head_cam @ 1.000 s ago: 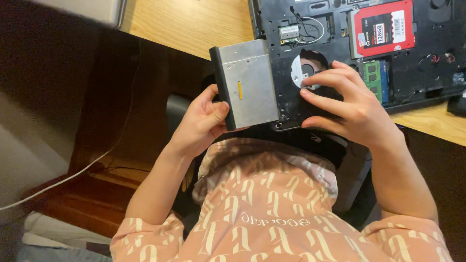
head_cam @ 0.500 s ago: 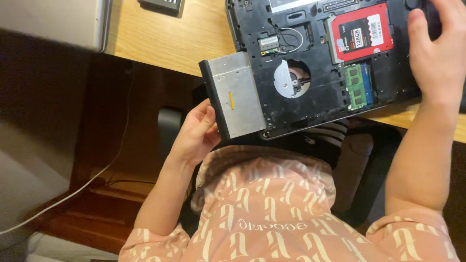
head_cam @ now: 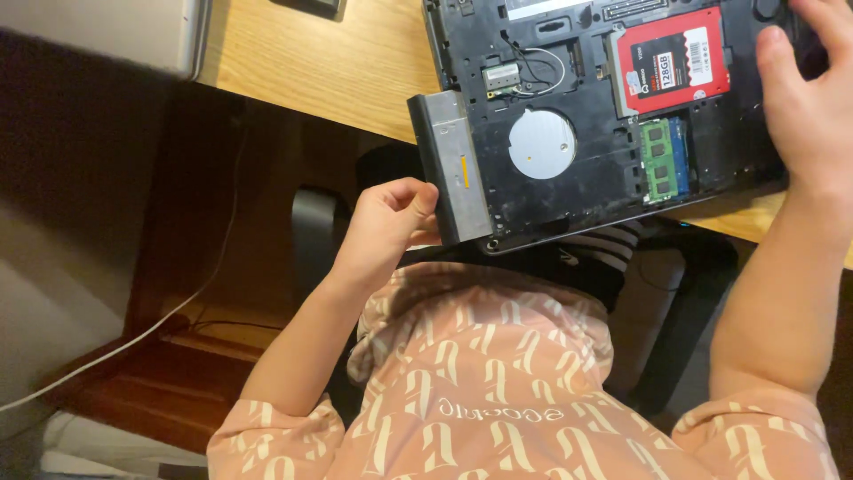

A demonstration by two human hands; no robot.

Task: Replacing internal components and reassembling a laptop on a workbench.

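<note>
Fingers of left hand (head_cam: pixel 384 222) curl against drive (head_cam: pixel 450 169) edge; right hand (head_cam: pixel 813 98) lies spread on laptop (head_cam: pixel 569 187).

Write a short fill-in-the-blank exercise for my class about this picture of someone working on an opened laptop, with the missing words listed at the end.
1. The left hand presses against the grey optical drive at the laptop's ____ edge.
2. The red storage drive sits directly above the ____ memory module.
3. The right hand rests on the laptop's ____ side.
4. The laptop lies on a ____ desk.

Missing words: left; green; right; wooden
</note>
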